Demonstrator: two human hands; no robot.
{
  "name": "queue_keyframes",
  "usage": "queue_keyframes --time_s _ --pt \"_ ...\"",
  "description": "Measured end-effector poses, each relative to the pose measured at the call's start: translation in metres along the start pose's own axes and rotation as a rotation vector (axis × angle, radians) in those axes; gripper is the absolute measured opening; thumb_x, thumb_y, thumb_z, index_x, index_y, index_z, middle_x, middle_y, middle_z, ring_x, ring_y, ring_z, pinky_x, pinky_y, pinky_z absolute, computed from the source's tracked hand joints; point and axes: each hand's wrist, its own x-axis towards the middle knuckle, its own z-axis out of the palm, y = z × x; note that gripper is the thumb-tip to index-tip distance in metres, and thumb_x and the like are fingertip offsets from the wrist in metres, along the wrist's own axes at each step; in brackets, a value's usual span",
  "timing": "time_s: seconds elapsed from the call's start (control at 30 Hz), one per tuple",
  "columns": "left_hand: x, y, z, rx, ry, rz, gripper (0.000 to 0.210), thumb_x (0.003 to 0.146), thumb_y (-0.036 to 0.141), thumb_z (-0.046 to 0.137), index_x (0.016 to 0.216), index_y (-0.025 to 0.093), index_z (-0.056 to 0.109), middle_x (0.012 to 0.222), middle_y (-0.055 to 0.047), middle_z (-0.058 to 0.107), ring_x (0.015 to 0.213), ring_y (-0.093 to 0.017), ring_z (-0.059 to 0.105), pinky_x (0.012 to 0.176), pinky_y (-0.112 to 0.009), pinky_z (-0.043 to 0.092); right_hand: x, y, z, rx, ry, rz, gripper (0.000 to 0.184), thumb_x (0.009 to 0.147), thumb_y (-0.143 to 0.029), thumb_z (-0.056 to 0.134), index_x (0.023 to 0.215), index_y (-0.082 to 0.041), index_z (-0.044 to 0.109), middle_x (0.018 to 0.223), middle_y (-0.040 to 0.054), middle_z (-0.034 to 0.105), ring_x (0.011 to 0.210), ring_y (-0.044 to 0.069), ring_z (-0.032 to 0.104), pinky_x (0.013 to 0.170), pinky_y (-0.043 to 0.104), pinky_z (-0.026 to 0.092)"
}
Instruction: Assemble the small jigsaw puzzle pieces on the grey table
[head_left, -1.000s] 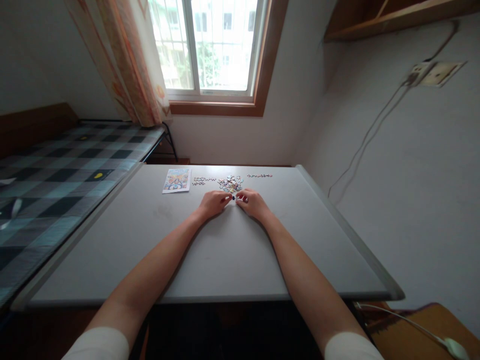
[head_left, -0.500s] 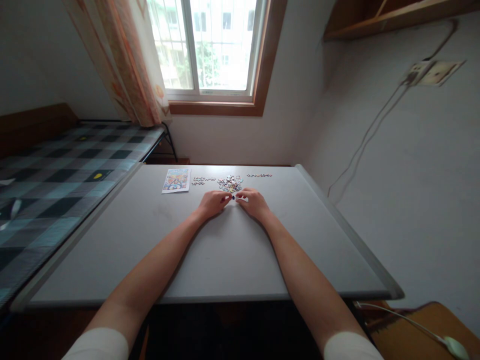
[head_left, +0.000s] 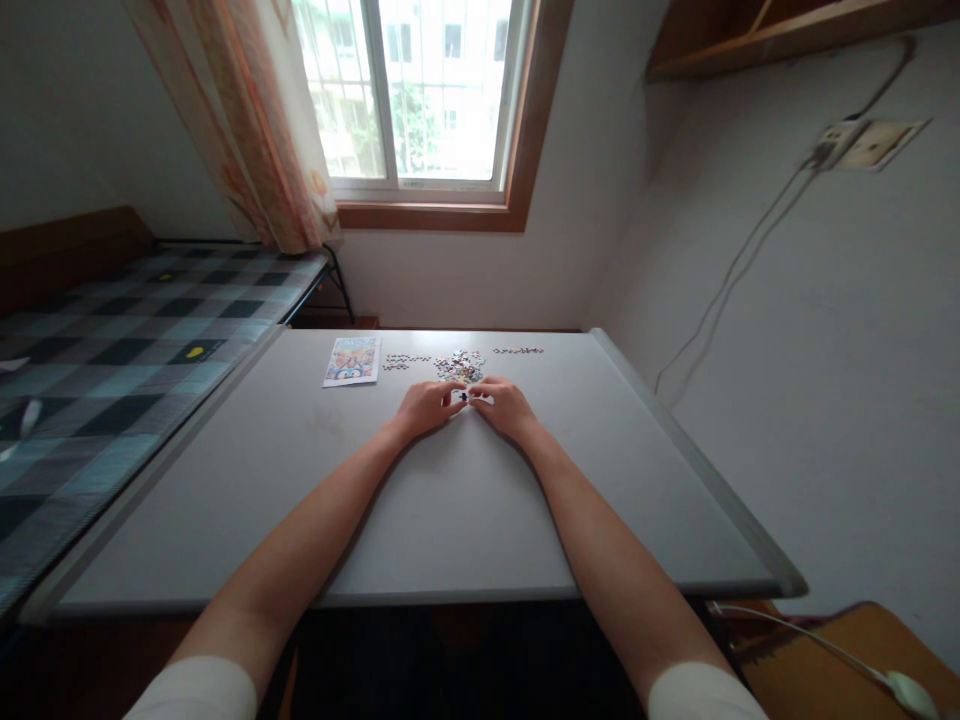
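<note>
A small dark blue jigsaw puzzle piece (head_left: 463,397) is between the fingertips of my two hands, just above or on the white table (head_left: 450,500). My left hand (head_left: 426,406) pinches at it from the left, thumb and forefinger curved around it. From the right, my right hand (head_left: 508,405) meets it with thumb and forefinger. Right behind my fingers lies a heap of loose puzzle pieces (head_left: 459,366) in mixed colours. Short joined strips of pieces (head_left: 407,359) lie left of the heap, and a longer joined strip (head_left: 519,351) lies to its right.
A colourful picture sheet (head_left: 352,361) lies left of the strips. Beyond the table's left edge stands a bed with a checked cover (head_left: 150,340). A window (head_left: 427,100) and a curtain (head_left: 247,130) are behind. A cable (head_left: 712,300) hangs along the right wall.
The blue piece has shifted slightly left and turned between my fingertips. My left thumb and forefinger have spread a little around it. The heap and strips look the same.
</note>
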Motion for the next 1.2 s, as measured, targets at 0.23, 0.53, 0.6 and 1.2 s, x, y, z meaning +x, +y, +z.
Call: queue_keyframes --time_s 0.23,0.53,0.6,1.2 --pt "0.0013 -0.002 0.0017 -0.005 -0.018 0.028 0.026 0.085 0.039 0.054 0.099 0.024 0.07 0.065 0.001 0.066 0.057 -0.011 0.055 0.059 -0.021 0.038 0.0011 0.0037 0.0031 0.002 -0.004 -0.043 0.012 0.08 -0.018 0.063 0.087 -0.022 0.072 0.088 0.0044 0.066 0.085 0.017 0.057 0.082 0.03 0.044" --pt "0.0008 -0.0014 0.0013 -0.011 -0.011 0.023 0.028 0.083 0.041 0.055 0.101 0.024 0.069 0.064 0.003 0.065 0.055 -0.01 0.055 0.058 -0.021 0.038 0.001 0.0019 0.0017 0.015 0.012 -0.02 0.012 0.08 -0.019 0.064 0.088 -0.023 0.072 0.087 0.0039 0.065 0.085 0.016 0.057 0.082 0.029 0.044" --pt "0.0008 -0.0016 0.0012 -0.006 -0.009 0.008 0.029 0.083 0.042 0.055 0.103 0.025 0.068 0.065 0.003 0.065 0.056 -0.011 0.056 0.059 -0.021 0.039 0.001 0.0015 0.0017 0.017 0.016 -0.018 0.011 0.08 -0.02 0.064 0.088 -0.022 0.072 0.086 0.0039 0.065 0.084 0.016 0.057 0.081 0.029 0.044" --pt "0.0022 -0.002 -0.0007 -0.034 0.027 -0.052 0.036 0.087 0.049 0.049 0.09 0.022 0.073 0.063 0.0 0.066 0.057 -0.011 0.056 0.058 -0.022 0.037 0.0012 0.0007 0.0023 0.066 0.039 -0.019 0.009 0.08 -0.025 0.064 0.085 -0.018 0.067 0.08 0.0028 0.06 0.075 0.014 0.055 0.074 0.027 0.045"
